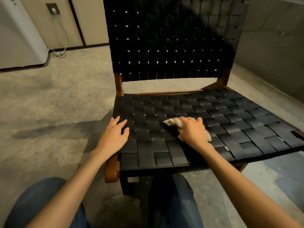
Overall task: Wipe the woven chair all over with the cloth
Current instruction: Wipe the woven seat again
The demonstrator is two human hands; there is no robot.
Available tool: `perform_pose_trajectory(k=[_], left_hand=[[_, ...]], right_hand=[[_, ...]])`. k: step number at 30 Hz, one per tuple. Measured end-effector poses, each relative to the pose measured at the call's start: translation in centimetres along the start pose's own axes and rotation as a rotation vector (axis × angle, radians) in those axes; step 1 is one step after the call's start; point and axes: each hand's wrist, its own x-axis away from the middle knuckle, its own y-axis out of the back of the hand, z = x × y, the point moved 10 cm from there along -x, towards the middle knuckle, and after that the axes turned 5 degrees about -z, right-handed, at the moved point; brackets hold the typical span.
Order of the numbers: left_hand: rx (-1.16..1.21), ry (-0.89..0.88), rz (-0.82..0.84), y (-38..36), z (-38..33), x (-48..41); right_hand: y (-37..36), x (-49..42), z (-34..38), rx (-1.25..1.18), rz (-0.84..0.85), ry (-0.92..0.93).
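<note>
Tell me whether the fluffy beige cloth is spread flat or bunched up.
Bunched: the fluffy beige cloth bulges in clumps from both sides of the right hand holding it.

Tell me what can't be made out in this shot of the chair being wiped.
Head view only:
- Cloth: mostly covered by the right hand, so its full size and shape are hidden.
- Chair backrest: top cut off by the upper edge.
- Chair underside: hidden by the seat and the person's knee.
- Wall socket: too small to tell what is plugged in.
</note>
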Motion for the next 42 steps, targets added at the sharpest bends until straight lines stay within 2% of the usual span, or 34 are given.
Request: perform_pose_trajectory(k=[2, 4, 6, 10, 13, 17, 22, 24, 27, 31, 34, 37, 39, 42], left_hand=[[-0.022, -0.026, 0.007, -0.2, -0.8, 0.2], [-0.029, -0.045, -0.007, -0.1, -1.2, 0.4], [-0.013, -0.033, -0.019, 0.1, -1.1, 0.7], [0.011, -0.031, -0.011, 0.3, -0.9, 1.1], [0.066, -0.02, -0.027, 0.7, -0.7, 2.1], [0.004, -0.005, -0.039, 1.0, -0.7, 3.0], [-0.112, -0.068, -0.039, 0.6, -2.4, 3.3], [-0.121, -0.086, -0.03, 0.3, -2.8, 3.4], [-0.04, -0.047, -0.022, 0.5, -2.5, 3.5], [0.046, -0.01, -0.017, 0.8, -2.2, 3.4], [0.048, -0.002, -0.005, 0.9, -2.3, 3.4], [0.013, -0.012, -0.005, 1.0, -2.5, 3.7], [-0.022, -0.013, -0.02, 1.1, -2.5, 3.8], [-0.044, 0.001, -0.055, 1.3, -2.6, 3.7]], right_hand=[[1.3, 0.2, -4.4, 0.051, -0.031, -0.11], [1.3, 0.3, -4.6, 0.013, -0.055, -0.162], [0.3, 0.7, -0.9, -0.068, -0.042, -0.135], [-1.8, 2.2, 11.4, -0.248, 0.023, 0.029], [-0.6, 3.3, 15.6, -0.329, -0.035, 0.132], [1.0, 4.7, 12.1, -0.283, -0.032, 0.222], [2.7, 4.0, -1.3, 0.0, 0.019, -0.008], [3.3, 3.8, -4.0, 0.029, -0.002, -0.063], [3.1, 4.4, -1.5, -0.03, -0.051, -0.046], [1.0, 6.2, 9.7, -0.253, 0.015, 0.096], [0.9, 7.2, 15.4, -0.382, -0.014, 0.142], [1.7, 7.7, 14.6, -0.36, -0.04, 0.229], [2.6, 8.2, 11.6, -0.307, -0.077, 0.276], [3.7, 7.0, 3.5, -0.173, -0.094, 0.171]])
